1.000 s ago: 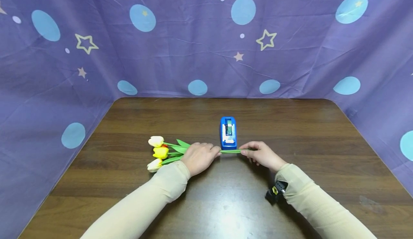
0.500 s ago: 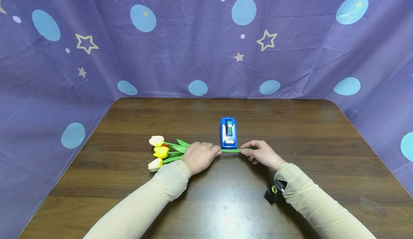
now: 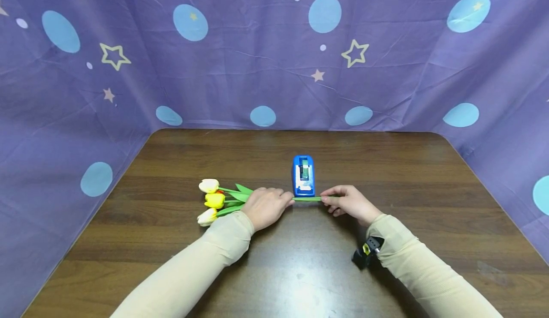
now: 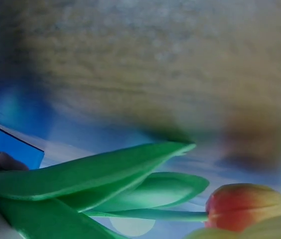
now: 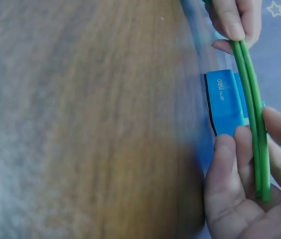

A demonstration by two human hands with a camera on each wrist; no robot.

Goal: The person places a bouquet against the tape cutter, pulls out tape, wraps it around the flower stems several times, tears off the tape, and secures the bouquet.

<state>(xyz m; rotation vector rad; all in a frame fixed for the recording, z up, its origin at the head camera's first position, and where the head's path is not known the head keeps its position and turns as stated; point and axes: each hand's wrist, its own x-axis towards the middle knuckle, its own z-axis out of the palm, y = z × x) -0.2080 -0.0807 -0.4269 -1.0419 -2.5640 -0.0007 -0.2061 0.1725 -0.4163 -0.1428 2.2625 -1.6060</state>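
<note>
A bunch of tulips [image 3: 214,200], white and yellow heads to the left, lies across my front. My left hand [image 3: 267,208] grips it from above around the stems, just below the green leaves [image 4: 95,172]. A red-and-yellow tulip head [image 4: 242,206] shows in the left wrist view. To the right, my right hand [image 3: 350,204] pinches the bare stems [image 5: 252,109] near their cut ends, with its other fingers loosely bent beneath. Right behind the stretch of stem between both hands stands a blue tape dispenser [image 3: 304,177] with a roll in it.
All of this is on a brown wood-grain table [image 3: 214,156]. A purple curtain [image 3: 257,70] with stars and blue spots hangs behind and at both sides. A black wrist camera [image 3: 364,253] sits under the right cuff.
My right hand's fingertips have shifted slightly right along the stems, and the stem tips that poked past them no longer show. The left hand keeps its hold; the dispenser stays in place.
</note>
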